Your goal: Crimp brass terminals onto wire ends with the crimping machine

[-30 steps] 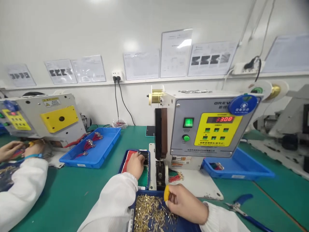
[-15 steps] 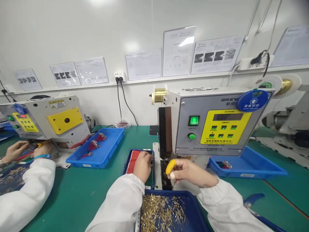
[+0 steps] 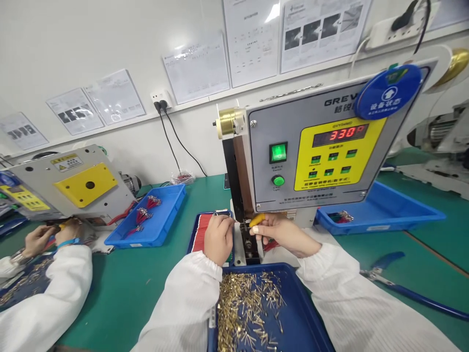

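In the head view, my left hand (image 3: 219, 238) is closed at the left side of a machine's narrow press head (image 3: 246, 230), over a blue tray of red wires (image 3: 202, 233). Its fingertips face the press; what they pinch is too small to make out. From the right, my right hand (image 3: 280, 232) reaches to the same spot, wearing a yellow finger cot (image 3: 257, 220) on its index finger. Thumb and index finger are pinched together close to the press, with their contents unclear. Below both hands lies a dark blue tray (image 3: 304, 313) with many small gold-coloured metal pins (image 3: 242, 308).
The machine's panel (image 3: 282, 200) has a lit red display. Blue-handled pliers (image 3: 384, 278) lie at right. A blue bin (image 3: 381, 220) stands behind them, another blue bin (image 3: 164, 220) at left. A co-worker's hands (image 3: 69, 232) work at a second machine (image 3: 84, 186).
My left hand has moved from the wire tray towards the press. My right hand has come closer to it from the right. The camera view has shifted and tilted; the display now reads lit digits.
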`<state>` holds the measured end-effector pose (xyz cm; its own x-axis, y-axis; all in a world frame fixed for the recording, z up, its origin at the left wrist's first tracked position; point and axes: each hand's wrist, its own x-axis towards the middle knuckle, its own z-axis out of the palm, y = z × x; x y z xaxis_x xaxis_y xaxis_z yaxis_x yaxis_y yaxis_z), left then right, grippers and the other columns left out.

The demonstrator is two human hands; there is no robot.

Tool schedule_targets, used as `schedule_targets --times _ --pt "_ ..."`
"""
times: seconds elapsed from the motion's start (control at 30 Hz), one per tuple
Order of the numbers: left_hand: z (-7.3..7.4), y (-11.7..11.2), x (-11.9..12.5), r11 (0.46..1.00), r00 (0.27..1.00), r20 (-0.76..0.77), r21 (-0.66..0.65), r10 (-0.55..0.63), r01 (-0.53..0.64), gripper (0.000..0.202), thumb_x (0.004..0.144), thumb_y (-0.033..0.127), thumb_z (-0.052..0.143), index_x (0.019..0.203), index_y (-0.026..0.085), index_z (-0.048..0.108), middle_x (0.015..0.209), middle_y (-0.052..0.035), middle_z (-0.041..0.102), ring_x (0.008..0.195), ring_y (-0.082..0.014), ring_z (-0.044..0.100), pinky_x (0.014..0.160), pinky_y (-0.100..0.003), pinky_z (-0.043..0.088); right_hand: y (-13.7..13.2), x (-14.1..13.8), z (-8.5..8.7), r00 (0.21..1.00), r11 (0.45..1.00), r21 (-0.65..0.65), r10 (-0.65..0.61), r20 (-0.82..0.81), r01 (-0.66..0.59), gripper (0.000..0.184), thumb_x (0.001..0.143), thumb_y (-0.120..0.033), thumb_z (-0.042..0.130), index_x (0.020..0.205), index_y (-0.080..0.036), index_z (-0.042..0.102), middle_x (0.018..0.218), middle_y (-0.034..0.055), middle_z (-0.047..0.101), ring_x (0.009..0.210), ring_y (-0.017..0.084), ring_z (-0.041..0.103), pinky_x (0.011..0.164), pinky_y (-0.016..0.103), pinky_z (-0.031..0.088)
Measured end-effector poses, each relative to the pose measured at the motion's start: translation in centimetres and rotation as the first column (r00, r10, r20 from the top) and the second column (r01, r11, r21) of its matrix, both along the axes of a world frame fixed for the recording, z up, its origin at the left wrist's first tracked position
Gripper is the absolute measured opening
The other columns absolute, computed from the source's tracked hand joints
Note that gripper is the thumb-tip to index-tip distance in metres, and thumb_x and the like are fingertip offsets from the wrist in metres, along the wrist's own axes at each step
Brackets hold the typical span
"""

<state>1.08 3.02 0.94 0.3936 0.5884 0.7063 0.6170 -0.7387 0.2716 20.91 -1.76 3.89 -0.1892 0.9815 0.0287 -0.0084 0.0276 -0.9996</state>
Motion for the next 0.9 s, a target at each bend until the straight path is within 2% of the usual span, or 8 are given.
schedule_targets --times 0.23,0.4,0.9 --pt "0.3 -0.7 0.2 0.997 0.999 0.033 0.064 -0.043 0.041 0.020 0.093 0.016 0.043 0.097 0.019 0.062 0.096 -0.0066 0.062 0.092 -0.0174 0.055 0.082 -0.031 0.047 0.4 -1.0 -0.5 0.989 0.989 0.059 -0.138 0.051 0.135 0.022 0.073 -0.040 0.065 0.073 -0.019 0.057 0.060 -0.0039 0.055 0.050 0.009 0.048 0.050 0.025 0.041" --pt "0.0 -0.5 0.2 0.997 0.999 0.018 0.074 -0.032 0.030 0.022 0.092 0.014 0.043 0.098 0.019 0.063 0.096 -0.0072 0.061 0.093 -0.0173 0.054 0.081 -0.030 0.047 0.6 -1.0 -0.9 0.987 0.988 0.080 -0.139 0.081 0.133 0.026 0.075 -0.045 0.060 0.073 -0.020 0.056 0.061 -0.0029 0.056 0.051 0.010 0.049 0.052 0.027 0.043" --pt "-0.2 -0.3 0.0 0.996 0.999 -0.003 0.080 -0.044 0.044 0.024 0.090 0.010 0.042 0.097 0.019 0.064 0.095 -0.0070 0.060 0.093 -0.0184 0.052 0.080 -0.031 0.046 0.6 -1.3 -1.7 0.978 0.978 0.067 -0.202 0.049 0.199 0.031 0.073 -0.050 0.062 0.075 -0.020 0.054 0.063 -0.0024 0.057 0.049 0.010 0.046 0.050 0.028 0.042"
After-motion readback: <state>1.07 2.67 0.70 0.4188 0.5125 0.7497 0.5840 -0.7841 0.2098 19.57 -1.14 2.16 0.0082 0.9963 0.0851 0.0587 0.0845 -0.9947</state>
